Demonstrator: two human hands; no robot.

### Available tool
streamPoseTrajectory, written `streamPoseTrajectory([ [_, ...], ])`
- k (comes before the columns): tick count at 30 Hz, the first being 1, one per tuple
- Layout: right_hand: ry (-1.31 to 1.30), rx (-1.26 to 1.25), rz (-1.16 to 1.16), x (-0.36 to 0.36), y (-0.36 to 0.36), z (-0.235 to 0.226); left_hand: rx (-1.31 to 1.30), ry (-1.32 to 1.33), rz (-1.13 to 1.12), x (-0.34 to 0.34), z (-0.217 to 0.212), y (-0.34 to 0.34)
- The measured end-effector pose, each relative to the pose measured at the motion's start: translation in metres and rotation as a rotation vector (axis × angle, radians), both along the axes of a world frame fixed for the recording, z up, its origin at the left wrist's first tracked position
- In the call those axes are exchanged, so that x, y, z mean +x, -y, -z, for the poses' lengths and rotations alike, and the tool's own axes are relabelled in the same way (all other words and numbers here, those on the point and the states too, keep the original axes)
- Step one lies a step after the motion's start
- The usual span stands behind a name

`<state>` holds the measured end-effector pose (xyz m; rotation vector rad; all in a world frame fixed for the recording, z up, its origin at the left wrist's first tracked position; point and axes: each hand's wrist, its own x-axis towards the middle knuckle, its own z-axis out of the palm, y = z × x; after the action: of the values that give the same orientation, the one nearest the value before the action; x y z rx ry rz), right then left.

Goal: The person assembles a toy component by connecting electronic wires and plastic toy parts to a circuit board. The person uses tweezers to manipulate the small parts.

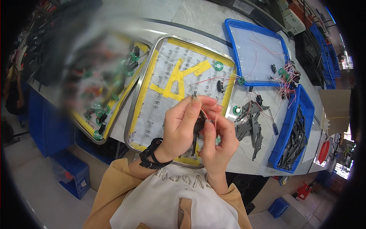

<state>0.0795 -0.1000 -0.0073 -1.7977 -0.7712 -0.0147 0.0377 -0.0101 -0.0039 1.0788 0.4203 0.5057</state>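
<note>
Over the near part of a metal tray point(135, 110) lined with printed paper and yellow tape, both my hands are raised close together. My left hand point(178, 124), with a black strap on its wrist, pinches a slim dark part point(195, 94) whose tip pokes out above the thumb. My right hand point(219, 143) is closed, thumb against fingers, on thin red and white wires point(205, 113) that run between the hands. A black piece point(199, 125) shows between my palms, mostly hidden by fingers. Beyond my hands, a green round part point(218, 66) and a small black part point(220, 86) lie in the tray.
Right of the tray lie black plastic frames point(250, 128), a screwdriver point(275, 126) and a wire bundle point(288, 76). A lined blue tray point(233, 49) stands behind; a blue bin point(280, 158) holds black parts. Another tray of parts point(100, 139) sits left, partly behind a blur.
</note>
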Motion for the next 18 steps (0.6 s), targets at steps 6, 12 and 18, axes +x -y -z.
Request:
streamPoseTrajectory([
  [6, -0.214, 0.221, 0.107, 0.0, -0.004, 0.001, 0.048, 0.027, -0.01, 0.001, 0.002, 0.009],
  [12, 0.04, 0.087, 0.061, 0.002, 0.0, -0.004, -0.047, 0.051, 0.03, 0.0, -0.002, 0.011],
  [18, 0.289, -0.021, 0.026, 0.008, -0.005, 0.004, -0.275, 0.038, 0.005, 0.006, -0.002, 0.005],
])
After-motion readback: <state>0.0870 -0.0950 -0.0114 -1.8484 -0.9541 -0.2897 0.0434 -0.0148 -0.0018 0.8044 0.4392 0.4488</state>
